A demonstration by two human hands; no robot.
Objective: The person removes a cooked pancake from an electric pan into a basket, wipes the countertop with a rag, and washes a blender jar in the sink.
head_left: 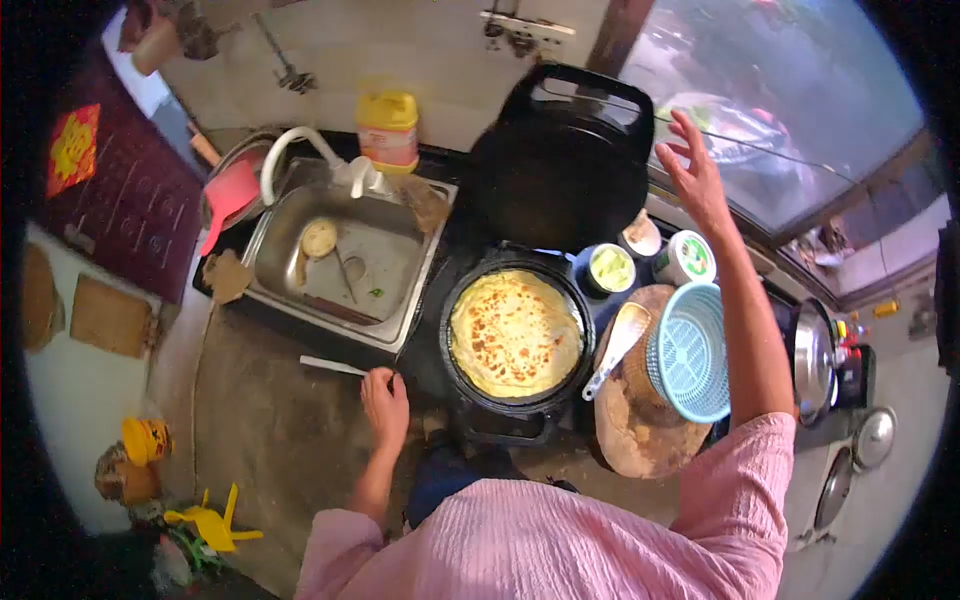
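Note:
A browned flatbread (516, 334) lies in the round black electric pan (449, 372). The pan's black lid (560, 185) stands raised behind it. Near the sink's front edge, my left hand (384, 396) is closed around the end of a pale, flat utensil (332, 365), which points left. My right hand (692, 168) is raised beside the lid's right edge and the window, fingers apart, with nothing seen in it. Right of the pan, a white slotted spoon (618, 345) and a blue basket (692, 350) rest on a round wooden board (650, 445).
The steel sink (400, 318) holds a ladle or strainer (319, 238). A white faucet (300, 140) and a yellow jug (388, 130) stand behind. Tubs (612, 268) sit right of the pan. A pink dipper (230, 195) is far left, and a yellow stool-like item (210, 522) is low left.

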